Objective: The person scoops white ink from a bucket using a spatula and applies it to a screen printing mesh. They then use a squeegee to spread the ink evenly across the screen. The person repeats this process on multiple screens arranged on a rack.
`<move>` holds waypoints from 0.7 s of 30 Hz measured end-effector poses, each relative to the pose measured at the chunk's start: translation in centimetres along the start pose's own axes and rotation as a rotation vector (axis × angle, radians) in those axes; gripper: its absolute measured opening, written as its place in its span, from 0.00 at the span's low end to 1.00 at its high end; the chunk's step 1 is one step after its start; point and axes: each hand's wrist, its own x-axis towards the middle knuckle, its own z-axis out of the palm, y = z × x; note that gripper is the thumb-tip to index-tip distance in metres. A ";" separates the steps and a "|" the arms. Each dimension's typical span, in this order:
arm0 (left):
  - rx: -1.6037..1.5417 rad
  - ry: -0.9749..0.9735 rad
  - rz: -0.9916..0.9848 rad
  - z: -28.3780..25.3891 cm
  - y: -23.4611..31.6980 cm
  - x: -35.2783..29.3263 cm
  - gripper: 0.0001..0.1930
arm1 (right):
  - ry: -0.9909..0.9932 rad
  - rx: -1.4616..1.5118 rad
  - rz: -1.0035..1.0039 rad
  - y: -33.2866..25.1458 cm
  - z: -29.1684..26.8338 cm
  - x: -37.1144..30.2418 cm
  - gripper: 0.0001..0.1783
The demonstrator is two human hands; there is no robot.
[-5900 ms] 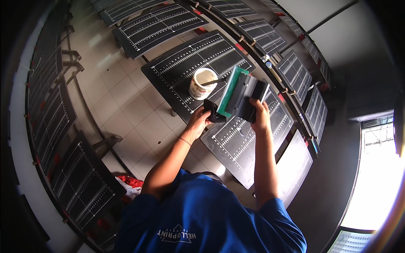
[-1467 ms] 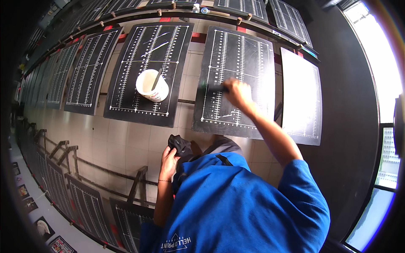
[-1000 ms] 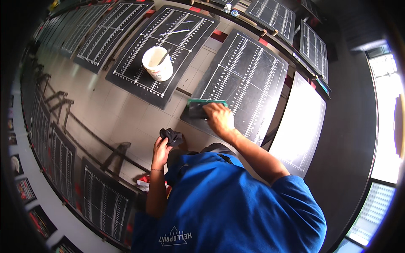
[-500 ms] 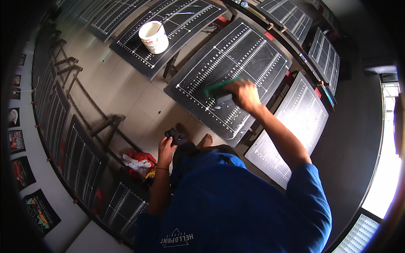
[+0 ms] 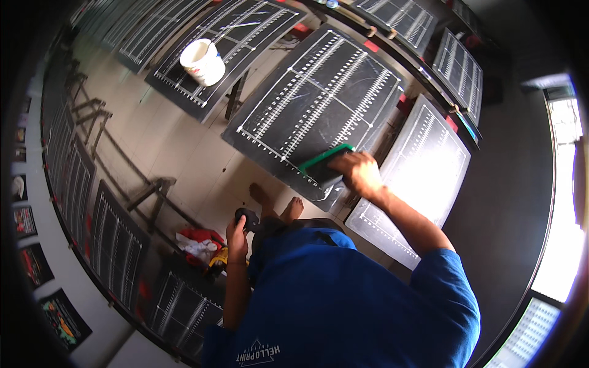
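Note:
My right hand (image 5: 362, 175) grips a flat, dark squeegee-like tool with a green edge (image 5: 328, 158). That tool is over the near end of a black printing board (image 5: 325, 95) marked with white lines and ruler-like ticks; I cannot tell how much of its edge touches. Whitish smears show by the board's near corner. Down by my leg, my left hand (image 5: 237, 236) is closed around a small, dark, rounded object (image 5: 248, 219) whose kind I cannot make out.
A white bucket (image 5: 205, 64) with a thin stick in it stands on the board at the left. To the right lies a glare-lit board (image 5: 417, 178). Red and white cloths (image 5: 199, 242) sit near my left arm. Metal frames (image 5: 156, 190) and more boards run along the left.
My right hand has moved the green-edged tool toward me, nearer the board's front corner. My left hand has dropped slightly with the dark object. The whole view has shifted a little.

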 end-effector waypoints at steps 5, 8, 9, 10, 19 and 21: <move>0.646 -0.061 0.253 1.1 3.1 -2.0 0.20 | 0.193 -0.169 0.343 11.5 -3.6 5.4 0.17; 1.189 -0.008 0.530 -2.6 2.3 -2.4 0.19 | 0.193 -0.256 0.546 19.0 -5.1 8.3 0.12; 1.322 0.018 0.593 -3.6 2.3 -2.8 0.17 | 0.199 -0.268 0.581 21.6 -5.6 8.9 0.12; 0.769 0.092 0.333 -3.9 2.4 -3.5 0.17 | 0.226 -0.272 0.608 23.7 -5.3 10.0 0.11; 0.399 0.169 0.065 -3.2 3.4 -6.6 0.18 | 0.219 -0.454 0.651 28.3 -2.4 8.6 0.07; 0.494 0.124 0.089 -3.4 3.1 -4.9 0.18 | 0.198 -0.464 0.665 23.3 -0.1 7.0 0.11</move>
